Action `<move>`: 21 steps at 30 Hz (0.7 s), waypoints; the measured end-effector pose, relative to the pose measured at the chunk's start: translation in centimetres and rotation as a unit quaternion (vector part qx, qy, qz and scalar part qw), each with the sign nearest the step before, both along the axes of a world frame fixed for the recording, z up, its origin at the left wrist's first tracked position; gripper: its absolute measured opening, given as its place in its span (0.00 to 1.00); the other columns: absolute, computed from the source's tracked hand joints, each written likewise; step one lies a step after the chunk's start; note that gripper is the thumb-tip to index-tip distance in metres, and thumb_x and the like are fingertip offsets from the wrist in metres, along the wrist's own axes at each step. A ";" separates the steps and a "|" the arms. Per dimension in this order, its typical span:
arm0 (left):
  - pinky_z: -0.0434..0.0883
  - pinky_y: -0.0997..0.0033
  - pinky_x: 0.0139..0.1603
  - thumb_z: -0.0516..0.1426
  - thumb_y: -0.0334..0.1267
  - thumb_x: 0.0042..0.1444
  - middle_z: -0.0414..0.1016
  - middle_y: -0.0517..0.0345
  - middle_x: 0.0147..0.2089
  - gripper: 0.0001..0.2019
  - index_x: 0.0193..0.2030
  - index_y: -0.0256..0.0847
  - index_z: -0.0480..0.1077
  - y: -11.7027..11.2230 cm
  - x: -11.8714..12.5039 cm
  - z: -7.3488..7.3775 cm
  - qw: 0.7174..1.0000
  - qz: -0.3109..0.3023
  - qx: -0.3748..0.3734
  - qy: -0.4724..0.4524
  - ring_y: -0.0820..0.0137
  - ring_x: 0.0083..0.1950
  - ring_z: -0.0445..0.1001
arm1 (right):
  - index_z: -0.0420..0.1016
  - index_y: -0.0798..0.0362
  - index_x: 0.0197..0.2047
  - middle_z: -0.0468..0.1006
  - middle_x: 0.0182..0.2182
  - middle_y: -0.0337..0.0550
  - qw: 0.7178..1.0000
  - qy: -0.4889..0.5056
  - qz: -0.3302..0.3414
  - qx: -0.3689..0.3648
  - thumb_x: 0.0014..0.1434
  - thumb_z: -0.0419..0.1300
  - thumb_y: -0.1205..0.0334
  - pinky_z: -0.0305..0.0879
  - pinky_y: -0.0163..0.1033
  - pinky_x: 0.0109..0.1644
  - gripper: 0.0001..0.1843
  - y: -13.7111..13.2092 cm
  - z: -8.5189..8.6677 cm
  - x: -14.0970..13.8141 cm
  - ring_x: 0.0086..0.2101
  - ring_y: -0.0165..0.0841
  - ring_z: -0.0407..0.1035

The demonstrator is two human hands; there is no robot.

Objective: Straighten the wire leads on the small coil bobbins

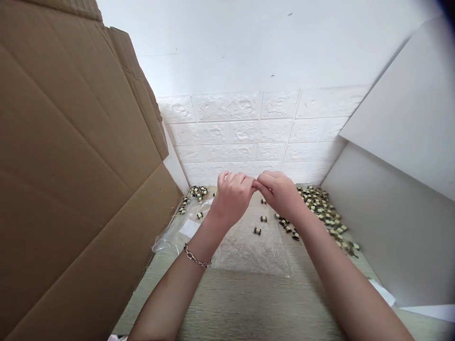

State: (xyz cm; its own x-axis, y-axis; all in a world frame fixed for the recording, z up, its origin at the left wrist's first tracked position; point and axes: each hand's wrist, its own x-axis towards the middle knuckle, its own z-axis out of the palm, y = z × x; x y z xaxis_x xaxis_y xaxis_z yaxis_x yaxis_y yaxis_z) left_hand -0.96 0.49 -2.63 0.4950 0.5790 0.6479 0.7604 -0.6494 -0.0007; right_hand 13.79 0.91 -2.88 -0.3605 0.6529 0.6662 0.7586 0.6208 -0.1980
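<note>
My left hand [232, 196], with a chain bracelet [196, 258] at its wrist, is closed with the fingers curled. Its fingertips meet those of my right hand [279, 192], which is also closed in a pinch. Whatever lies between the fingertips is hidden or too small to make out. Both hands are raised over a clear plastic bag [256, 253] lying flat on the table. A few small yellow-and-black coils, like tiny transformers, lie on the bag, one coil [257, 231] below the hands. A larger heap of coils [320, 206] spreads beyond my right forearm.
More coils [199, 191] lie at the back left, near a white paper slip [190, 228]. A tall cardboard sheet [78, 166] walls off the left side. White panels [394, 213] stand on the right, and a white brick-patterned wall [245, 130] closes the back of the wooden table [245, 303].
</note>
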 end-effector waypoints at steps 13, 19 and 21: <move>0.44 0.60 0.57 0.48 0.41 0.56 0.72 0.57 0.38 0.10 0.41 0.44 0.66 -1.2 0.3 0.6 0.990 0.004 0.066 -0.122 0.67 0.40 0.65 | 0.54 0.53 0.20 0.53 0.18 0.35 0.943 0.302 0.076 -0.120 0.57 0.47 0.49 0.48 0.34 0.27 0.21 -0.9 0.6 -0.4 0.23 0.26 0.50; 0.44 0.60 0.56 0.50 0.40 0.55 0.72 0.59 0.39 0.09 0.41 0.45 0.66 -1.2 0.4 0.5 0.984 -0.014 0.050 -0.168 0.68 0.41 0.66 | 0.56 0.54 0.20 0.54 0.18 0.34 0.902 0.368 0.148 -0.170 0.56 0.48 0.48 0.48 0.34 0.28 0.21 -0.5 0.3 -0.2 0.23 0.25 0.50; 0.45 0.61 0.55 0.50 0.40 0.55 0.72 0.59 0.39 0.08 0.40 0.45 0.66 -1.3 0.5 0.6 0.982 -0.026 0.035 -0.185 0.69 0.42 0.66 | 0.56 0.54 0.20 0.54 0.18 0.34 0.884 0.392 0.178 -0.185 0.56 0.48 0.48 0.47 0.34 0.27 0.20 -0.4 0.1 -0.2 0.22 0.25 0.49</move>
State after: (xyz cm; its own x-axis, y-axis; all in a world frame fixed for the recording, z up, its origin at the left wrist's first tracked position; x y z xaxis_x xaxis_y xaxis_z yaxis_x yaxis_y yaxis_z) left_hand -0.51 -0.84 -2.02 0.2453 0.5073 0.8261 0.6826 -0.6955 0.2244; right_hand 13.61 0.53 -2.75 -0.1101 0.8169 0.5662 0.0687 0.5746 -0.8156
